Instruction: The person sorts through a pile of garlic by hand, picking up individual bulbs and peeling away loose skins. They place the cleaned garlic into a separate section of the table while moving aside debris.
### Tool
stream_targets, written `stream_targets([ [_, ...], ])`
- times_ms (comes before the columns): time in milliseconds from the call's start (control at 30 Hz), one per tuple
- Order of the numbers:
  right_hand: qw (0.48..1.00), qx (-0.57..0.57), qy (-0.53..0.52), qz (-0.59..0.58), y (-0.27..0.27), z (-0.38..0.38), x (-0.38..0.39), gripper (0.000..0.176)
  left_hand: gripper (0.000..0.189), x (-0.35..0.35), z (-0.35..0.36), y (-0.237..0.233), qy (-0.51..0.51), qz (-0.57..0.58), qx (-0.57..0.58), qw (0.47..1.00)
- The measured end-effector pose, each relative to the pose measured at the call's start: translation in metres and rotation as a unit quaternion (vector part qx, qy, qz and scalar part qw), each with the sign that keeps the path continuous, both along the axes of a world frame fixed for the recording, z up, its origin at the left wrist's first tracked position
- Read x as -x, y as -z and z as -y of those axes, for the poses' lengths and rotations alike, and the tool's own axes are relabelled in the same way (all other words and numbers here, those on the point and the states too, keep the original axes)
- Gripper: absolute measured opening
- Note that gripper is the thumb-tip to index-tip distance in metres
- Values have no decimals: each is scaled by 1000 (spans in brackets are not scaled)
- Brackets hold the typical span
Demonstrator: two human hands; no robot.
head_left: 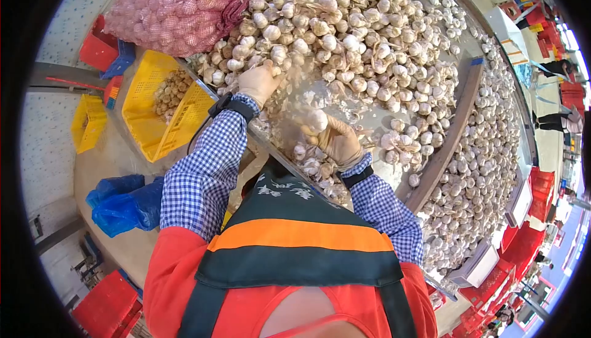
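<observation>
My right hand [337, 142], in a tan glove, is closed around a pale garlic bulb [317, 120], held above the metal worktable [386, 175]. At the near edge of a large garlic pile [363, 24] is my left hand [258, 84], also gloved. Its fingers are bent inward against the bulbs, and what they hold, if anything, is hidden. Loose papery skins [308, 95] lie on the table between the hands. A smaller heap of garlic [317, 165] sits by the table edge below my right hand.
A pink net sack [178, 12] full of bulbs rests at the upper left. Below it stands a yellow crate [143, 113] with small brown pieces inside. Blue plastic bags [126, 205] lie at left. A wooden divider [452, 135] separates more garlic [480, 172] at right.
</observation>
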State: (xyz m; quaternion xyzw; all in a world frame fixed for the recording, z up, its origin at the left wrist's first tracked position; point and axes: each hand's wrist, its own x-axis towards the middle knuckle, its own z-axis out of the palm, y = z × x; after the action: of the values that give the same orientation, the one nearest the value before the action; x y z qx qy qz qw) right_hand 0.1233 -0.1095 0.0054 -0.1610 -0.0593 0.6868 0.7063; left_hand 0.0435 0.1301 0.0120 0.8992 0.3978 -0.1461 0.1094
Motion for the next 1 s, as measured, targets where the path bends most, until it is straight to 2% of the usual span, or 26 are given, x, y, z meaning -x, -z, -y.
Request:
stream_targets([
  [67, 999, 4, 11, -35, -14, 4, 2, 56, 59, 2, 0, 5, 1, 3, -12, 1000],
  [133, 999, -1, 22, -42, -19, 7, 2, 58, 55, 12, 6, -3, 10, 97, 31, 995],
  [167, 998, -10, 33, -43, -21, 9, 2, 58, 44, 15, 10, -4, 1, 126, 72, 989],
  [200, 998, -19, 43, -45, -24, 10, 2, 58, 44, 18, 16, -6, 4, 124, 72, 990],
  [233, 998, -20, 46, -47, -30, 11, 3, 58, 44, 22, 24, -7, -35, 205, 207, 956],
  [267, 996, 6, 79, -47, -37, 12, 5, 55, 48, 27, 33, -9, -75, 281, 336, 896],
  [300, 992, 33, 111, -45, -41, 13, 4, 53, 56, 32, 41, -10, -113, 351, 456, 810],
  [333, 992, 33, 112, -44, -32, 15, 3, 53, 56, 36, 48, -12, -113, 351, 456, 810],
  [400, 986, -19, 151, -73, -17, 20, 2, 48, 55, 43, 64, -12, -110, 419, 607, 666],
  [433, 971, 112, 189, -96, -27, 19, 1, 35, 55, 45, 69, -12, -109, 420, 609, 664],
  [467, 970, 114, 191, -93, -25, 21, -2, 35, 53, 45, 75, -11, -118, 429, 641, 625],
  [533, 978, -55, 121, -158, -25, 25, -10, 24, 50, 42, 84, -10, -132, 443, 701, 543],
  [567, 981, -2, 151, -120, -27, 27, -9, 18, 53, 39, 89, -2, -132, 462, 698, 532],
  [667, 975, 42, 183, -116, -22, 33, -10, 17, 55, 37, 97, -11, -134, 447, 699, 542],
  [733, 969, 33, 190, -153, -22, 34, -8, 20, 55, 36, 103, -15, -125, 451, 707, 531],
  [800, 936, 144, 241, -211, -28, 33, -6, 27, 52, 34, 109, -23, -137, 449, 719, 512],
  [1000, 948, 111, 261, -146, -27, 35, 4, 36, 50, 35, 116, -23, -131, 451, 725, 504],
])
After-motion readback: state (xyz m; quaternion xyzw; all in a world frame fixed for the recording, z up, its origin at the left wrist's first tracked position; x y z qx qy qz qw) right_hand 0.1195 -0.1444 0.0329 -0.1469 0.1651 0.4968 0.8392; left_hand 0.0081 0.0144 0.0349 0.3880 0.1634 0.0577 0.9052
